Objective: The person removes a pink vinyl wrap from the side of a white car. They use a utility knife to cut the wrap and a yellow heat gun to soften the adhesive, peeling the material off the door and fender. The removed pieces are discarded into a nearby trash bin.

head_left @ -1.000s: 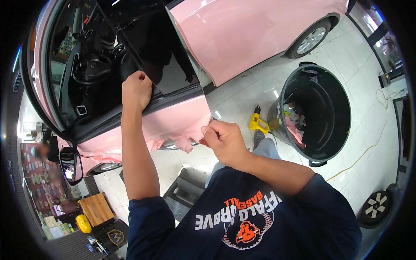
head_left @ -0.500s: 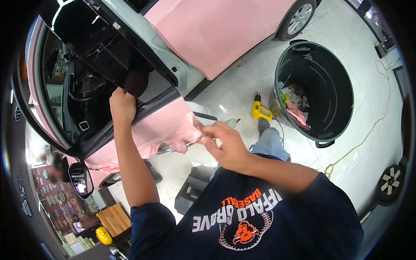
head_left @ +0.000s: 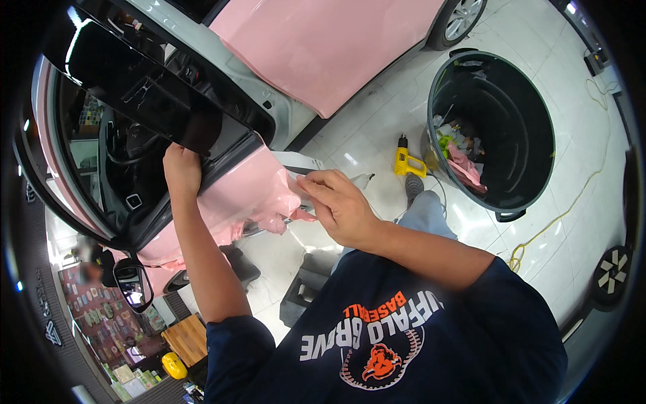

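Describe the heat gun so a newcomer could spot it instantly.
Find the big dark bin at the picture's right. Just left of it, beyond the grey shoe's toe, is the heat gun: yellow with a black nozzle, unlike either dull neighbour.

The head camera is looking down beside the pink front door (head_left: 237, 190). It is facing that door's outside closely.

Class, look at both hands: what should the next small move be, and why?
Probably, have the right hand take a firm grip on the loose edge of the pink film. The film hangs crumpled and ragged from the car door, and that hand is close beside it, though contact is unclear. The left hand is at the door's upper part, which may help steady it.
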A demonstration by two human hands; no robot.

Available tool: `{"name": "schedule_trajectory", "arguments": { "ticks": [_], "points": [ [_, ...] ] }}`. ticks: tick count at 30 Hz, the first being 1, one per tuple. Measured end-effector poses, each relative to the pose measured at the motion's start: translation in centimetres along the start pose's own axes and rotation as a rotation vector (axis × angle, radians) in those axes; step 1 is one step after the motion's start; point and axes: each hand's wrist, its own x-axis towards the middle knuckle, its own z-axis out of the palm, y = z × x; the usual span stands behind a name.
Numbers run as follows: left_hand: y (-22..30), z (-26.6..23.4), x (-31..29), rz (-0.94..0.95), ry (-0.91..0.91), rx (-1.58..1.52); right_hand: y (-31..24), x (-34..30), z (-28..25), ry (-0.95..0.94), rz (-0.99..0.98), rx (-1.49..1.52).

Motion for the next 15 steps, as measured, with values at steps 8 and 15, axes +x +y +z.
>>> {"name": "schedule_trajectory", "arguments": {
  "ticks": [8, 15],
  "points": [
    [-0.4, 0.0, 0.3, 0.054, 0.012, -0.045, -0.1, 0.9, -0.7, -0.056, 0.034, 0.073],
    [0.3, -0.1, 0.1, 0.069, 0.022, -0.033, 0.8, 0.4, -0.7, -0.088, 0.071, 0.170]
  ]
}}
